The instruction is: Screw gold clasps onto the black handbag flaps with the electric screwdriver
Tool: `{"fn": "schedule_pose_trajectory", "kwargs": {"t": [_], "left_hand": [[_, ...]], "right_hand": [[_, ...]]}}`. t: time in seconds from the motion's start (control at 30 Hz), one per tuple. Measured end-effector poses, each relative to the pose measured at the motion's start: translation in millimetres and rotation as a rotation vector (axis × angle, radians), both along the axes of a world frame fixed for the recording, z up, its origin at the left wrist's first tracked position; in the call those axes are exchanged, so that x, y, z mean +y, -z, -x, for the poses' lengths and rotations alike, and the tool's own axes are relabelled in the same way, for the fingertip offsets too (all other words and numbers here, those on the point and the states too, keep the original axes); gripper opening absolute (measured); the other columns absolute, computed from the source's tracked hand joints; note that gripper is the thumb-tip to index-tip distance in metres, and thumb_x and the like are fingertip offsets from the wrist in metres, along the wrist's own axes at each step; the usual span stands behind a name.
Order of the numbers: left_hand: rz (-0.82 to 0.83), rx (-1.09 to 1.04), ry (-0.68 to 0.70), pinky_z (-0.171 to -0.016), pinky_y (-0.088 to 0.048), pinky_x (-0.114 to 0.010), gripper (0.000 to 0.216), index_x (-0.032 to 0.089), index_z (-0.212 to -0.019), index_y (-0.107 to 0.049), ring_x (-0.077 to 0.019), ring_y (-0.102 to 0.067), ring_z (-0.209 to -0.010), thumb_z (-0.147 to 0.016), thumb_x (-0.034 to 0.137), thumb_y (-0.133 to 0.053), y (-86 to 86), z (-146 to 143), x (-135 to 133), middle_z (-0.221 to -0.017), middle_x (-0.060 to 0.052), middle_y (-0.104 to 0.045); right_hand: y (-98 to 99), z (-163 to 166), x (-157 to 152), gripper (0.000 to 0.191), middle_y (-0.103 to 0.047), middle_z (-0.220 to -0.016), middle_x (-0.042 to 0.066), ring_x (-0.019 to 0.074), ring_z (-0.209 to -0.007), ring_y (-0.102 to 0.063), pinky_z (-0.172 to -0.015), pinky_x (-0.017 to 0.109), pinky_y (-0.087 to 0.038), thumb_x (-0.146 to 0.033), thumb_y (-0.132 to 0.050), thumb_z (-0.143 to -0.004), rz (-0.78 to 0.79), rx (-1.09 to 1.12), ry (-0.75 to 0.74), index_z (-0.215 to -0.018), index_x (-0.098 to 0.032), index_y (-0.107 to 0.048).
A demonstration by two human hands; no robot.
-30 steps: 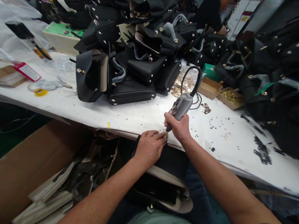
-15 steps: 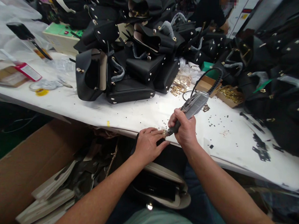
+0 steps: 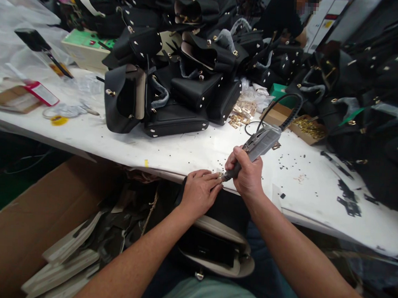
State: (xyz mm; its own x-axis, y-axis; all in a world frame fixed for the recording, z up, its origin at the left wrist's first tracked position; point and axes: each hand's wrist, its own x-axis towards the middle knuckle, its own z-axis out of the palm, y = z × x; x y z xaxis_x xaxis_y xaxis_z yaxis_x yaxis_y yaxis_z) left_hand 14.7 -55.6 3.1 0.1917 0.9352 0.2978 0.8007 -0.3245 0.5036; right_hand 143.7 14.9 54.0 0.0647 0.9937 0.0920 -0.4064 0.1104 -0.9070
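My right hand grips a grey corded power screwdriver, its tip angled down-left at a small gold fitting. My left hand pinches that fitting at the top edge of a black handbag lying in my lap against the table's front edge. The tool's black cord loops back over the table.
A pile of black handbags covers the white table behind. Cardboard boxes of gold hardware sit at right, small black bits scattered nearby. An open cardboard carton of scraps stands at lower left. Another person sits across.
The screwdriver has tilted from nearly upright to leaning right, its body swinging away from me. My left hand stays pinched on the fitting.
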Motion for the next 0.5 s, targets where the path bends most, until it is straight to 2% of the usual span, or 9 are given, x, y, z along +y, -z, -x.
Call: {"fn": "schedule_pose_trajectory", "kwargs": {"t": [0.23, 0.5], "left_hand": [[-0.006, 0.011, -0.005, -0.1, -0.041, -0.048, 0.021, 0.033, -0.112, -0.074, -0.0245, -0.058, -0.119, -0.094, 0.04, -0.064, -0.2, -0.4, -0.5, -0.122, 0.002, -0.073], [-0.013, 0.028, -0.007, -0.098, -0.041, -0.047, 0.019, 0.033, -0.112, -0.073, -0.0234, -0.059, -0.118, -0.095, 0.035, -0.063, -0.9, -1.3, 0.1, -0.121, 0.003, -0.073]], "right_hand": [[2.7, 0.4, 1.1, 0.032, -0.054, -0.049, -0.004, 0.0104, -0.041, -0.048, -0.041, 0.023, -0.042, -0.04, -0.077, -0.077, 0.019, -0.001, 0.011, -0.066, -0.019, -0.056], [3.6, 1.8, 0.2, 0.033, -0.054, -0.049, -0.003, 0.0104, -0.042, -0.048, -0.041, 0.022, -0.041, -0.041, -0.078, -0.077, 0.027, 0.007, 0.003, -0.064, -0.018, -0.056]]}}
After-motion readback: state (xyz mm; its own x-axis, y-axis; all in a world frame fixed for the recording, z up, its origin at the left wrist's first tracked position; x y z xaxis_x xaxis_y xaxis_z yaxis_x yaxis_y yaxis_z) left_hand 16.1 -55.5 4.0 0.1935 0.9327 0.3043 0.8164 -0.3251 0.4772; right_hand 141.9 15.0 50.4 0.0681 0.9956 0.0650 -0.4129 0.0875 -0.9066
